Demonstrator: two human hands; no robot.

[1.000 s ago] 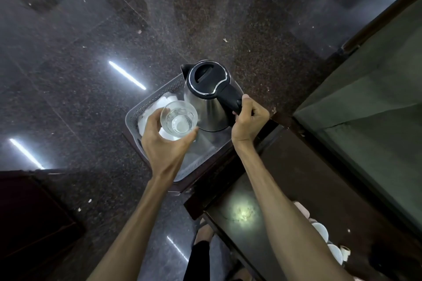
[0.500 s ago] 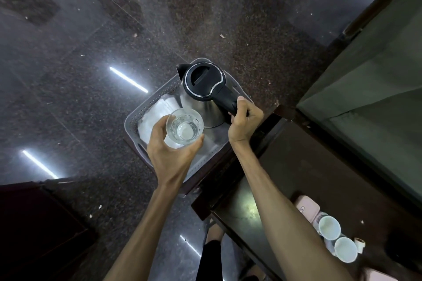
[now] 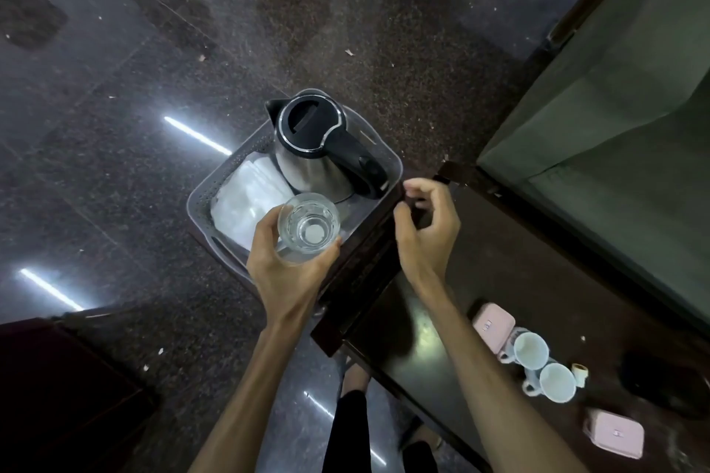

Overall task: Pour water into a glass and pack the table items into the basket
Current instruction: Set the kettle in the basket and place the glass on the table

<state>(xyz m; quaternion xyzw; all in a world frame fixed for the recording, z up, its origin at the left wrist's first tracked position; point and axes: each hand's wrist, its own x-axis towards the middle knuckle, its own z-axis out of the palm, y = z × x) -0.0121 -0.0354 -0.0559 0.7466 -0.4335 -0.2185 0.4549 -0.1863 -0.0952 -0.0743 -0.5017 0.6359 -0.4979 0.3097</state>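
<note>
Dark speckled stone floor (image 3: 115,96) fills most of the view, with bright strip reflections on it. A dark wooden table (image 3: 511,280) occupies the lower right, its corner edge running up toward the centre. A grey perforated basket (image 3: 199,203) sits beside the table's far corner, seen from above. Inside the basket, at its far side, a steel kettle (image 3: 315,154) stands upright, black lid closed, spout pointing away to the left, black handle toward the table. A white folded packet (image 3: 246,200) lies on the basket's left side, just beside the kettle. The left hand (image 3: 286,273) grips a clear glass (image 3: 309,227) from below and around the sides, fingers curled about it, holding it upright over the near part of the basket; clear water shows in its bottom. The right hand (image 3: 426,230) hangs over the table's corner, near the kettle handle but apart from it, fingers loosely curled and holding nothing. On the table to the right stand two white cups (image 3: 543,367) close together, with a pink box (image 3: 493,324) just beside them and a second pink box (image 3: 614,434) nearer the lower edge.
</note>
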